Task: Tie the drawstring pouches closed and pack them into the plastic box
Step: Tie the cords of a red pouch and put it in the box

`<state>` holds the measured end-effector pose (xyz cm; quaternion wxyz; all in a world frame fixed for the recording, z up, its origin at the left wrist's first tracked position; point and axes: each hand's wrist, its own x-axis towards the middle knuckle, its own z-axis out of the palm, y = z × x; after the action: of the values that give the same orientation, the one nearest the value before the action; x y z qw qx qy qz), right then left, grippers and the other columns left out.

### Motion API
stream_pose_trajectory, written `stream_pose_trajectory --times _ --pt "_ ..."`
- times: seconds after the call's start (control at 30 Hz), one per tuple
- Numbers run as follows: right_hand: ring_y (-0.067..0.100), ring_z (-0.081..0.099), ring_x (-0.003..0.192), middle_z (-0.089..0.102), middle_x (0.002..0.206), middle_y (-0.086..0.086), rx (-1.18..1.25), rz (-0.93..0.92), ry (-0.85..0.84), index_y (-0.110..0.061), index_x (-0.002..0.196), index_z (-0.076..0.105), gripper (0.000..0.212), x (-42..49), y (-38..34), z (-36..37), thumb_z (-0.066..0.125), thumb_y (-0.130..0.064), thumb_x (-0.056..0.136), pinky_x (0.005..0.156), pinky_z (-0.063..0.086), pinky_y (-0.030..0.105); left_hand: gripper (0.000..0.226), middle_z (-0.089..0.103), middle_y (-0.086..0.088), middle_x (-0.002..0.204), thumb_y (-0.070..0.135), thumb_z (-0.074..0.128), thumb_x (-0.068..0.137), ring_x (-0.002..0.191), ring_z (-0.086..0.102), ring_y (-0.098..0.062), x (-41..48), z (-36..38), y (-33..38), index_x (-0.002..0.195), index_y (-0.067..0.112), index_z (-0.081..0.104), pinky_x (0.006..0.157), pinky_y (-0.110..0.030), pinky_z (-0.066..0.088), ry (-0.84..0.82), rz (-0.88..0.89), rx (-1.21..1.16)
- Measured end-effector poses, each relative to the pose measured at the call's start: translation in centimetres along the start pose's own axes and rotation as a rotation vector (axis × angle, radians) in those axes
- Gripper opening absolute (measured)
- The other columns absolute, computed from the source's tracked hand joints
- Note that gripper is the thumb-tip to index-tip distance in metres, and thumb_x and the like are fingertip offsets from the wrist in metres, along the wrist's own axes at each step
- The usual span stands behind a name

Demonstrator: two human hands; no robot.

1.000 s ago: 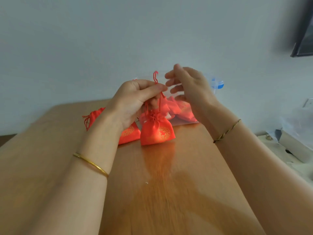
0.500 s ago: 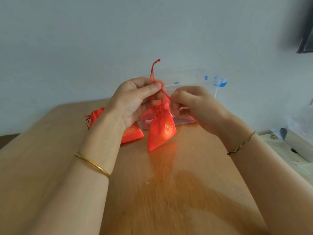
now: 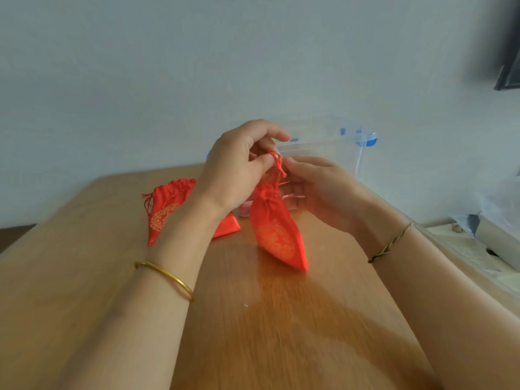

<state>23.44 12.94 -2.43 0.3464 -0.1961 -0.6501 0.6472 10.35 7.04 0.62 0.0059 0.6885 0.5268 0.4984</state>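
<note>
Wooden table (image 3: 281, 333); pouch (image 3: 277, 232) neck-up, base down-right; drawstring (image 3: 278, 164) in left hand (image 3: 233, 170)'s pinch, right hand (image 3: 323, 192)'s grip unclear.

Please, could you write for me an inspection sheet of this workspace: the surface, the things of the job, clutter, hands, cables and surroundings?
Surface: wooden table, glossy.
Job's things: red pouch hangs by its drawstring, neck gathered; second pouch lies on the table, cords loose; clear plastic box stands behind the hands, with reddish shapes showing through its wall.
Clutter: small white speck on the table.
Hands: left hand pinches the drawstring; right hand is beside the pouch neck, grip unclear.
Cables: nothing seen.
Surroundings: pale wall; plastic-wrapped items at the right.
</note>
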Motion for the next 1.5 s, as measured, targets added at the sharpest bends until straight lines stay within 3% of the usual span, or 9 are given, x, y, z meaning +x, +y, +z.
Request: stream_pose_trajectory --times 0.23,0.43,0.53,0.63,0.77,0.93,1.1,1.3,1.5 --pt "0.009 0.055 0.064 0.062 0.079 -0.002 0.015 -0.022 -0.086 -0.015 0.085 0.060 0.019 -0.3 -0.1 0.2 0.044 -0.015 0.095 0.057 0.047 0.018 0.039 0.062 0.011 0.073 -0.006 0.060 0.077 0.073 0.060 0.000 0.0 0.4 -0.1 0.105 0.020 0.065 0.071 -0.011 0.045 0.080 0.060 -0.006" --pt "0.019 0.052 0.067 0.062 0.084 0.007 -0.084 -0.076 0.222 -0.016 0.076 0.055 0.021 0.2 -0.1 -0.2 0.050 -0.026 0.094 0.059 0.039 0.026 0.017 0.066 0.004 0.076 0.005 0.065 0.081 0.070 0.062 -0.004 0.1 0.4 -1.2 0.091 0.019 0.069 0.069 -0.019 0.049 0.105 -0.075 -0.068" --pt "0.010 0.054 0.056 0.060 0.078 0.006 -0.089 -0.123 0.309 -0.014 0.070 0.053 0.028 0.2 -0.3 -0.5 0.049 -0.024 0.095 0.054 0.038 0.024 0.013 0.069 0.005 0.076 0.008 0.060 0.086 0.068 0.066 -0.007 0.2 0.5 -1.9 0.087 0.017 0.070 0.066 -0.019 0.050 0.090 -0.149 -0.089" --pt "0.010 0.052 0.053 0.058 0.072 0.004 0.056 -0.086 0.306 -0.013 0.066 0.051 0.031 0.1 -0.7 -0.8 0.048 -0.021 0.095 0.050 0.039 0.022 0.015 0.068 0.004 0.073 0.015 0.055 0.091 0.067 0.066 -0.010 0.1 0.1 -2.3 0.082 0.013 0.067 0.064 -0.017 0.048 0.085 -0.196 0.011" --pt "0.009 0.052 0.048 0.058 0.064 0.000 0.217 0.041 0.305 -0.015 0.063 0.047 0.028 0.1 -0.8 -1.2 0.047 -0.017 0.091 0.051 0.041 0.020 0.028 0.065 0.004 0.075 0.018 0.045 0.092 0.078 0.062 -0.019 -0.1 -0.2 -3.1 0.075 0.004 0.061 0.075 -0.031 0.048 0.097 -0.329 0.244" --pt "0.011 0.047 0.041 0.051 0.055 0.004 -0.049 0.091 0.483 -0.010 0.060 0.051 0.026 0.5 0.6 -2.0 0.048 -0.005 0.085 0.045 0.039 0.020 0.030 0.069 -0.003 0.078 0.007 0.034 0.089 0.074 0.064 -0.017 0.1 -0.2 -2.3 0.063 0.015 0.048 0.062 -0.025 0.046 0.210 -0.589 -0.484" --pt "0.009 0.045 0.040 0.049 0.055 0.007 -0.262 0.145 0.561 -0.007 0.059 0.053 0.026 0.7 1.7 -2.7 0.048 -0.004 0.084 0.040 0.041 0.017 0.050 0.066 0.000 0.061 0.006 0.034 0.091 0.066 0.068 -0.018 -0.2 0.4 -1.4 0.044 0.018 0.048 0.058 -0.023 0.048 0.098 -0.535 -0.707" --pt "0.008 0.049 0.042 0.054 0.058 0.002 0.082 0.014 0.454 -0.011 0.064 0.053 0.025 0.3 0.0 -1.6 0.051 -0.011 0.089 0.044 0.041 0.019 0.024 0.058 0.000 0.061 0.018 0.048 0.094 0.053 0.054 -0.012 -0.4 0.3 -1.8 0.071 0.013 0.054 0.046 -0.022 0.027 -0.106 -0.573 -0.625" --pt "0.009 0.045 0.050 0.054 0.066 0.000 0.032 -0.042 0.324 -0.012 0.068 0.059 0.023 0.0 -0.5 -0.7 0.056 -0.019 0.090 0.050 0.037 0.019 0.009 0.058 0.001 0.057 0.018 0.069 0.080 0.049 0.048 -0.007 -0.9 1.1 -1.4 0.079 0.010 0.066 0.046 -0.018 0.039 -0.291 -0.595 -0.407"
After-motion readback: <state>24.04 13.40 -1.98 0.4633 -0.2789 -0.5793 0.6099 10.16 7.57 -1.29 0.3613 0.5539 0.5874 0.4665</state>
